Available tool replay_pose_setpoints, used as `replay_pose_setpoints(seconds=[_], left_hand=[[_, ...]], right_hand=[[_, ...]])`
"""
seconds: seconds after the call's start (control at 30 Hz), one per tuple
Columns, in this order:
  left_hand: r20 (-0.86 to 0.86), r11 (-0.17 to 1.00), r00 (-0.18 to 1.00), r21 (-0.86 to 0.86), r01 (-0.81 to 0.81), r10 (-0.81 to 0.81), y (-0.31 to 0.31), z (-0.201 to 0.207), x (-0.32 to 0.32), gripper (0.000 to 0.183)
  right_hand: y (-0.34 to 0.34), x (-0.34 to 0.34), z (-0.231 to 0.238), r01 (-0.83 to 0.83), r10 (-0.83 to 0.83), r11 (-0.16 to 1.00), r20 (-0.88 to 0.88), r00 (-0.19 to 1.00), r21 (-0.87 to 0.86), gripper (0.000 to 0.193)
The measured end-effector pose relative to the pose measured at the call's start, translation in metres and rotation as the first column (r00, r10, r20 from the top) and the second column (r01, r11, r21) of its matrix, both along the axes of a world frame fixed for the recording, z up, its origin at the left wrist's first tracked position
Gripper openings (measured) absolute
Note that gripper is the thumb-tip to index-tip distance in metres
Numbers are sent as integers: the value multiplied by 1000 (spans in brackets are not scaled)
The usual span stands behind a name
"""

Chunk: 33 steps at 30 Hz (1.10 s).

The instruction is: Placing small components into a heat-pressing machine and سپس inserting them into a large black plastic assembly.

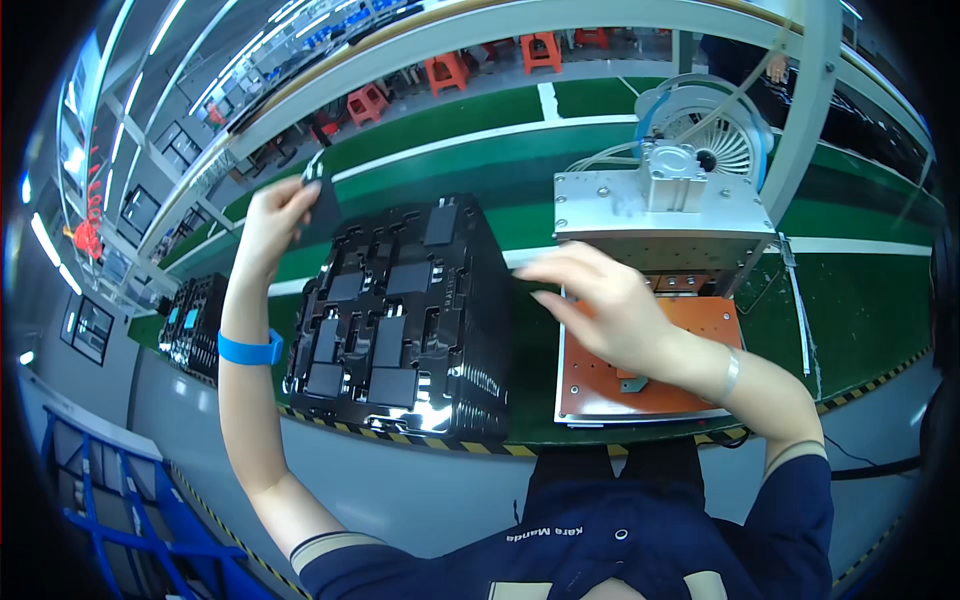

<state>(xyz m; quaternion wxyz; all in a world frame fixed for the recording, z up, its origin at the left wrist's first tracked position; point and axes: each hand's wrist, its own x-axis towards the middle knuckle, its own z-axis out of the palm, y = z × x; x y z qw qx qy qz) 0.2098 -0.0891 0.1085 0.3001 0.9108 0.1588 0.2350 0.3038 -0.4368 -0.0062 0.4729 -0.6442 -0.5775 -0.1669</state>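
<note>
My left hand (274,222), with a blue band on its wrist, is raised beyond the far left corner of a stack of black plastic trays (470,290). Pinched in its fingers is a dark flat rectangular piece (323,207) with a shiny metal end. Several similar dark pieces (394,387) lie in the top tray's pockets, some showing bright metal ends. My right hand (605,310) hovers over the gap between the trays and a bench press (655,205), thumb and fingers apart, with nothing visible in them. Beneath that hand and wrist lies the press's orange base plate (690,335), partly hidden.
A white fan (715,130) stands behind the press. Another black tray stack (195,320) sits at the far left of the green bench (530,425). A metal frame post (812,110) rises at the right. Across the bench, part of another person (735,58) shows.
</note>
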Motion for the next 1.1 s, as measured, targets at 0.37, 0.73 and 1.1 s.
replay_pose_setpoints(seconds=[0.37, 0.73, 1.1], left_hand=[[-117, 879, 986, 474, -49, 118, 80, -83, -14, 48], [-586, 894, 808, 331, 301, -55, 53, -94, -31, 57], [-112, 795, 983, 579, 183, -145, -84, -12, -36, 51]], right_hand=[[184, 56, -27, 369, -132, 889, 619, 774, -271, 15], [117, 41, -16, 385, -171, 913, 731, 660, -135, 19], [-89, -19, -43, 431, -307, 899, 587, 749, -81, 30]])
